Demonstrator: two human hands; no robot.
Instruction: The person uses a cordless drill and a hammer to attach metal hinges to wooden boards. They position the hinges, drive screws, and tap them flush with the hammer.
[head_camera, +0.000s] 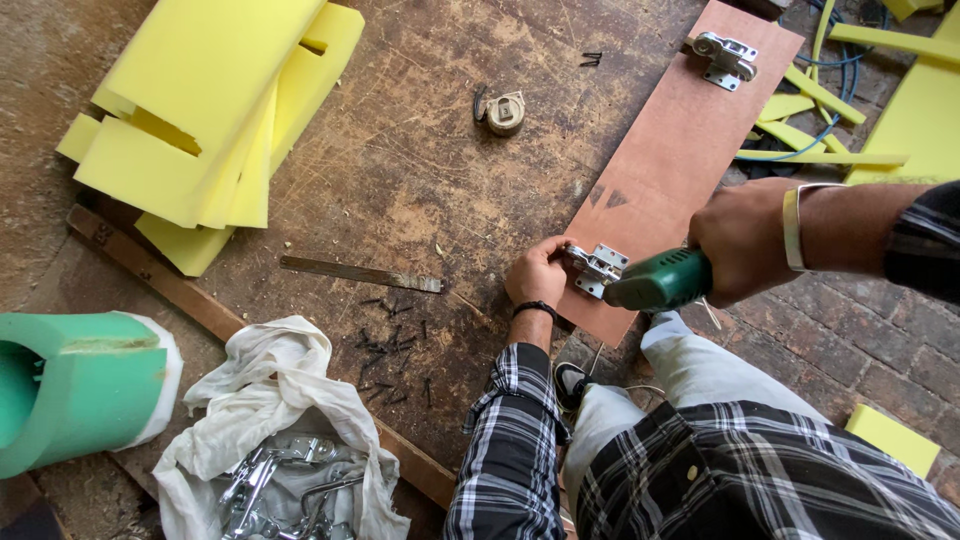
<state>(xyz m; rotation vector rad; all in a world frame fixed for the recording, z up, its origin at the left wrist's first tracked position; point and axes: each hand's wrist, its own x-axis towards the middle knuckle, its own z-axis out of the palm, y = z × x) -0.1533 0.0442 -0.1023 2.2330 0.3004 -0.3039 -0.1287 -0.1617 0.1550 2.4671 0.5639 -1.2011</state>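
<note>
A reddish-brown board (668, 150) lies slanted over the edge of a worn wooden worktop (420, 170). My left hand (538, 272) pinches a silver metal hinge (597, 268) against the board's near end. In my right hand (745, 238) is a green power drill (660, 281), its nose pointing left at that hinge. A second silver hinge (726, 56) sits at the board's far end.
Yellow foam blocks (210, 110) pile up at the far left, and a green foam piece (75, 385) lies at the near left. A white cloth (270, 400) holds metal hinges. Loose black screws (392, 345), a metal strip (360, 273) and a tape measure (503, 110) lie on the worktop. Brick floor (850, 350) shows at the right.
</note>
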